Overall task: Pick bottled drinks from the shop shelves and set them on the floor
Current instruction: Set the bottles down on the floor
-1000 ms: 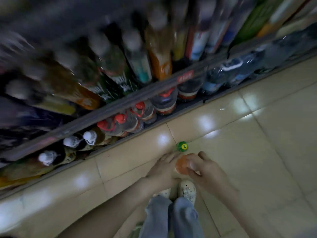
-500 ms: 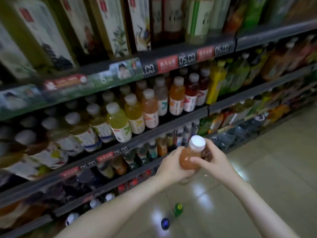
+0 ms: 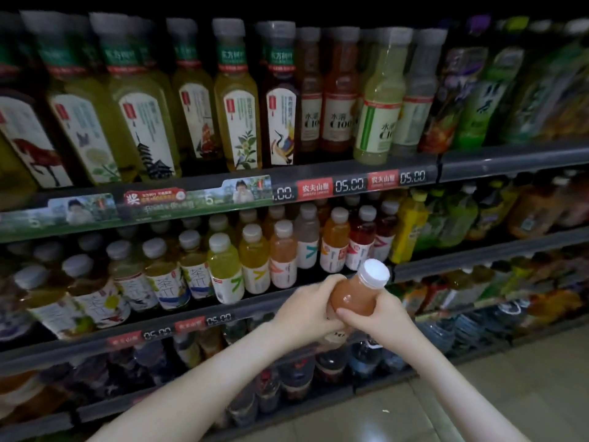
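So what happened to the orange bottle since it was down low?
The orange bottle went up: a second ago it was near the floor, by the shoes; now it is raised before the middle shelf, tilted, white cap up-right. Nothing was let go: the left hand and right hand still grip it together.

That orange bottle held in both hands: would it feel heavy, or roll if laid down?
Probably weighty for its size: the orange bottle looks full nearly to the white cap. Its round body would likely roll if laid sideways.
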`<state>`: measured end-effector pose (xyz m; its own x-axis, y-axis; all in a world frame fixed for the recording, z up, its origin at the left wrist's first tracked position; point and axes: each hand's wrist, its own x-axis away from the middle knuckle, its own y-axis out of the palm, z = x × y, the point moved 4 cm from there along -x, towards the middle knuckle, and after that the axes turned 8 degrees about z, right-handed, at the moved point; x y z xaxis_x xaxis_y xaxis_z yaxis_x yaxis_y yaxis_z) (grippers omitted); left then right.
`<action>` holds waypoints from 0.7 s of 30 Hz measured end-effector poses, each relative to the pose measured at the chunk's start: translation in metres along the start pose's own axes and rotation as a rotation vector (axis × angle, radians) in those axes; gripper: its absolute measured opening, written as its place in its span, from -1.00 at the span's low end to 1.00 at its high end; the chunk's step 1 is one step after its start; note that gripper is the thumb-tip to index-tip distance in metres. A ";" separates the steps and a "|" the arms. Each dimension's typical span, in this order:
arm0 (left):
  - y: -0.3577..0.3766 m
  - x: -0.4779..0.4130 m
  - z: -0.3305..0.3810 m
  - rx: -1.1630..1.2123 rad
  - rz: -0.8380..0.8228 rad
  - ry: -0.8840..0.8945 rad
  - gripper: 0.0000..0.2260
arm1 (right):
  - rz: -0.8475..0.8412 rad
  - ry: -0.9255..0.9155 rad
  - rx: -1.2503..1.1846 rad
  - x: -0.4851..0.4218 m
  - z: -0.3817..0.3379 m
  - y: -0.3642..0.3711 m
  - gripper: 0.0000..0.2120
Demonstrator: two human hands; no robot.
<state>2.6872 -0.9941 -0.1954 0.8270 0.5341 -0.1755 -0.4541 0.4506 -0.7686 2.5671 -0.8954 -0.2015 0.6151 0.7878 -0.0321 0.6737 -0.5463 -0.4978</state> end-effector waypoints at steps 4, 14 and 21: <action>0.001 -0.029 -0.020 -0.278 0.096 -0.002 -0.36 | 0.045 0.000 -0.039 -0.033 0.015 -0.027 -0.62; -0.005 -0.103 -0.041 -0.860 0.377 -0.219 -0.31 | 0.033 -0.042 -0.139 -0.089 0.043 -0.056 -0.60; -0.019 -0.150 -0.037 -0.736 0.337 -0.347 -0.38 | 0.019 -0.111 -0.114 -0.106 0.053 -0.050 -0.68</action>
<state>2.5837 -1.1093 -0.1772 0.4863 0.7964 -0.3595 -0.2283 -0.2813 -0.9321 2.4462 -0.9361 -0.2190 0.5834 0.8002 -0.1394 0.7085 -0.5852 -0.3944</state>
